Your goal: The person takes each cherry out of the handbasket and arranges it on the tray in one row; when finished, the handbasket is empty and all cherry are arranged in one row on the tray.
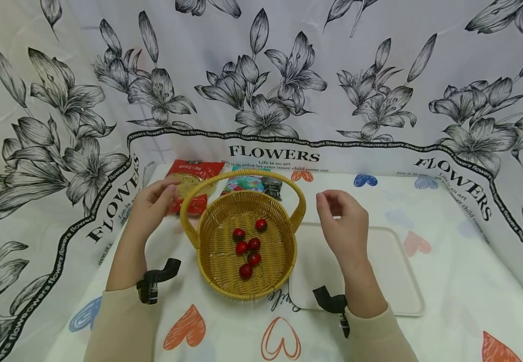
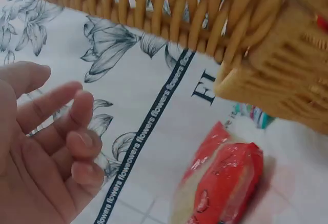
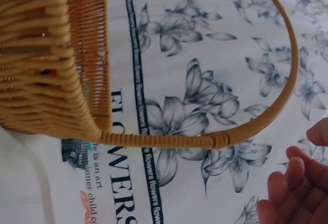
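Note:
A yellow wicker basket (image 1: 221, 259) with a tall hoop handle (image 1: 247, 172) stands in the middle of the head view. Several red cherries (image 1: 254, 259) lie on its woven bottom. To the left of the handle, my left hand (image 1: 151, 208) is raised with its fingers loosely bent and nothing in them. On the other side, my right hand (image 1: 345, 226) is held up over the white tray, fingers softly curled and holding nothing. Both wrist views show a gap between the hand and the basket.
A white tray (image 1: 397, 281) lies right of the basket, partly under my right forearm. Behind the basket are a red bag (image 1: 198, 170) with pale yellow contents and a colourful packet (image 1: 245, 183) with a dark part. A flower-printed curtain (image 1: 261, 75) hangs behind the table.

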`<state>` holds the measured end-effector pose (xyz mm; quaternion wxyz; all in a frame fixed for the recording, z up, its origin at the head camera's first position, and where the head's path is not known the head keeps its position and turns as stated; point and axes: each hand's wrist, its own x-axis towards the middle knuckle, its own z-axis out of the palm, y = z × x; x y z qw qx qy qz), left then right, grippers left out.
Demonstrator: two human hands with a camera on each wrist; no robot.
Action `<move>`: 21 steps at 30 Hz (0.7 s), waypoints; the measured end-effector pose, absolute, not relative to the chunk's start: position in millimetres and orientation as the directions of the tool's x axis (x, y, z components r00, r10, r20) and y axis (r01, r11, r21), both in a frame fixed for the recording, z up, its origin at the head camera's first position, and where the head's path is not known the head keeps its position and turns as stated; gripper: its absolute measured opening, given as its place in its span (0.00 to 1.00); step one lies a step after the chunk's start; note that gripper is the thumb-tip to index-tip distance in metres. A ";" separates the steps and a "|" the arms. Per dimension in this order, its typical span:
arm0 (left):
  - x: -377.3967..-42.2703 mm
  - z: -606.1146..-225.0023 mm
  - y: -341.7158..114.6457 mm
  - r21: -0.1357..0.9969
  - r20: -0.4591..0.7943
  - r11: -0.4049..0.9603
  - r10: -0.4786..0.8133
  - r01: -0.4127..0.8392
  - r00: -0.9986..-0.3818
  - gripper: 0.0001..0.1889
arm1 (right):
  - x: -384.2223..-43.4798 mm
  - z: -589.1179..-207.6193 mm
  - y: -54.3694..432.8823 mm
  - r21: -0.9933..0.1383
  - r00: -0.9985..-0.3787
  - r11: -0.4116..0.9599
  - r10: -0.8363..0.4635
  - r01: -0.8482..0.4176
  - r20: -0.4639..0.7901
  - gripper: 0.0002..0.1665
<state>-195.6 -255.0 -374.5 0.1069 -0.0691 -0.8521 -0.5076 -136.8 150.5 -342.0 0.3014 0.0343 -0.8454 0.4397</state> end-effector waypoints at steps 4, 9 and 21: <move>-186.2 -379.1 -256.9 0.895 0.226 0.362 0.138 0.262 -0.964 0.18 | -129.3 -337.1 149.0 -0.762 -0.823 0.533 0.195 -0.367 0.533 0.13; -175.6 -394.9 -253.0 0.933 0.162 0.259 0.322 0.252 -0.933 0.17 | -120.4 -328.4 143.6 -0.807 -0.857 0.431 0.131 -0.403 0.498 0.13; -156.6 -437.6 -247.6 0.935 0.277 0.051 0.512 0.351 -0.813 0.19 | -118.4 -318.9 106.8 -0.844 -0.889 0.281 -0.122 -0.457 0.441 0.10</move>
